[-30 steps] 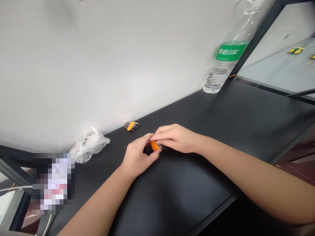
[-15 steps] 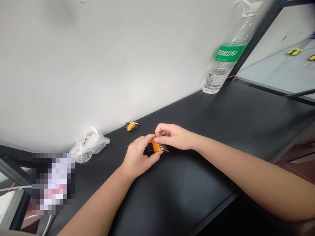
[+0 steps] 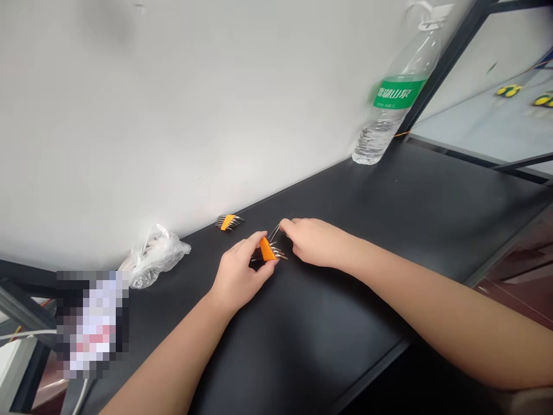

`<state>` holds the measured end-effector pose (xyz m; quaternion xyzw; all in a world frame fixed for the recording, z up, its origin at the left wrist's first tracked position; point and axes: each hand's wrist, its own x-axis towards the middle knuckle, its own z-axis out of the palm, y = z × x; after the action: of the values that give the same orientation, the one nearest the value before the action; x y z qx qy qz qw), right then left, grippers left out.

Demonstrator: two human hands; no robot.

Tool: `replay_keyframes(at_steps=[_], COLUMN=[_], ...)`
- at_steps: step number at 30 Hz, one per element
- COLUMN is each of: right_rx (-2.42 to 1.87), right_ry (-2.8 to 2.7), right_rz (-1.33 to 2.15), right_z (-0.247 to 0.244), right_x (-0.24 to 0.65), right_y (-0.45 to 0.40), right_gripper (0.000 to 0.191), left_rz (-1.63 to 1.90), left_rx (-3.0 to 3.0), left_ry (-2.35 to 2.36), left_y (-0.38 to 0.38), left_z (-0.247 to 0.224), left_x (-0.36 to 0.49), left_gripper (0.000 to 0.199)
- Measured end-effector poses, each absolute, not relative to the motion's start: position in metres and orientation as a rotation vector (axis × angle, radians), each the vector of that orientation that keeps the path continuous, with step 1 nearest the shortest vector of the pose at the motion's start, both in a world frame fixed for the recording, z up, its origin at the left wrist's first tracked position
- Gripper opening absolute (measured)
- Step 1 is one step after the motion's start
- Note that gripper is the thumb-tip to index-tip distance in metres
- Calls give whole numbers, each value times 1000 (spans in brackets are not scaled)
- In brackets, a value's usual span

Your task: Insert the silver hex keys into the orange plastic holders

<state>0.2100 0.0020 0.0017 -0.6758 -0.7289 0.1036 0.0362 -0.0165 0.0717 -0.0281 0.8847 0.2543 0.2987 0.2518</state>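
Between the thumb and fingers of my left hand [image 3: 239, 274] is an orange holder [image 3: 268, 249] with several metal hex keys sticking out of it. My right hand [image 3: 305, 239] is just right of the holder, its fingers pinched on a thin metal key [image 3: 274, 232] that slants down toward the holder's top. Whether the key's lower end still touches the holder is too small to tell. A second orange holder with several keys [image 3: 228, 222] lies on the black table by the wall, beyond my left hand.
A crumpled clear plastic bag [image 3: 158, 256] lies on the black table [image 3: 345, 323] at the left, beside a pixelated item [image 3: 95, 323]. A green-labelled water bottle [image 3: 400, 92] stands against the wall at the back right, near a dark metal frame [image 3: 449, 69].
My right hand has pulled back a little from the orange holder, and a thin key now shows between its fingers and the holder. The whole view has shifted slightly.
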Motion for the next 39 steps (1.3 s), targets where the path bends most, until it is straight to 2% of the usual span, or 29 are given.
replay_keyframes(at_steps=[8, 13, 15, 19, 21, 39], right_rx=[-2238, -1898, -1677, -1310, -1219, -1152], right_ry=[-2229, -2070, -1916, -1559, -1449, -1414], right_rz=[168, 386, 486, 739, 845, 850], right_z=[7, 6, 7, 7, 7, 9], right_x=[213, 215, 212, 203, 200, 198], right_y=[-6, -1, 3, 5, 4, 2], right_gripper=[35, 53, 48, 18, 11, 14], left_rz=[765, 776, 773, 736, 728, 738], left_rx=[2487, 2495, 2491, 2453, 2431, 2409], left_ry=[652, 660, 662, 660, 661, 684], left_y=[72, 71, 71, 71, 71, 69], left_z=[-27, -26, -26, -24, -23, -18], left_x=[-16, -16, -16, -15, -15, -16], left_gripper=[50, 51, 51, 49, 48, 45])
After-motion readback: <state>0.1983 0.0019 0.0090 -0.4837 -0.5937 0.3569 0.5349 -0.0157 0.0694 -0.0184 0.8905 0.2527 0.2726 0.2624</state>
